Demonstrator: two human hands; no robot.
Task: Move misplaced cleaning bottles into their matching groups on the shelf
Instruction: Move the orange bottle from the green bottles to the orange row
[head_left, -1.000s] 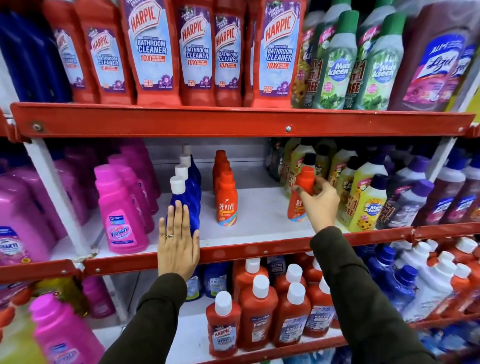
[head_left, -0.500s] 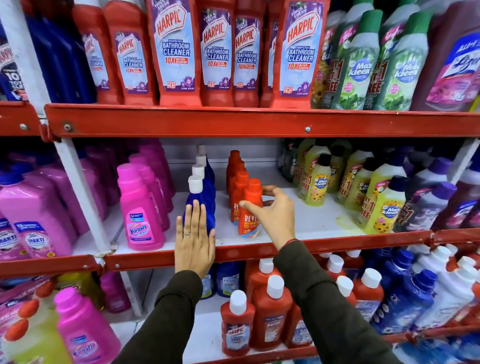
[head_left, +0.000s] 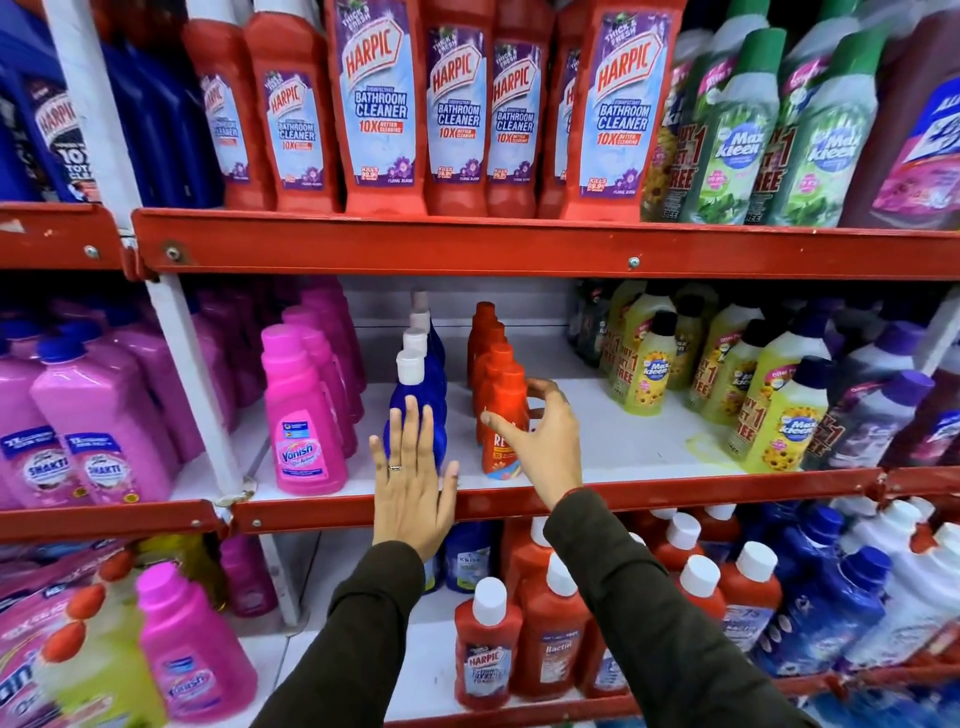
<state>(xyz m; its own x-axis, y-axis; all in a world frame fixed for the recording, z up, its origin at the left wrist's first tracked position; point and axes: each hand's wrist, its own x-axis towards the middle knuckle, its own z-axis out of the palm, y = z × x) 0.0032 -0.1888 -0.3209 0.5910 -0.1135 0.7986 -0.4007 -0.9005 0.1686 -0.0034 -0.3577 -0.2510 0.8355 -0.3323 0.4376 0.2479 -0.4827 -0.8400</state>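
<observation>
An orange Revive bottle (head_left: 503, 402) stands upright at the front of a row of like orange bottles (head_left: 488, 338) on the middle shelf (head_left: 675, 500). My right hand (head_left: 545, 447) is beside it with fingers spread, the thumb lying across its front and the fingers off its right side, without a closed grip. My left hand (head_left: 413, 488) is flat and open, fingers up against the front blue bottle with a white cap (head_left: 415, 387) and palm over the red shelf edge.
Pink Vanish bottles (head_left: 306, 415) stand left of the blue row. Yellow-green Max Kleen bottles (head_left: 644, 374) and purple bottles (head_left: 878, 415) fill the right, with bare white shelf between. Red Harpic bottles (head_left: 379, 104) line the shelf above, more red and blue bottles below.
My right hand carried the orange bottle left from the yellow-green group, set it at the front of the orange row, and has now loosened its fingers. The left hand stayed put.
</observation>
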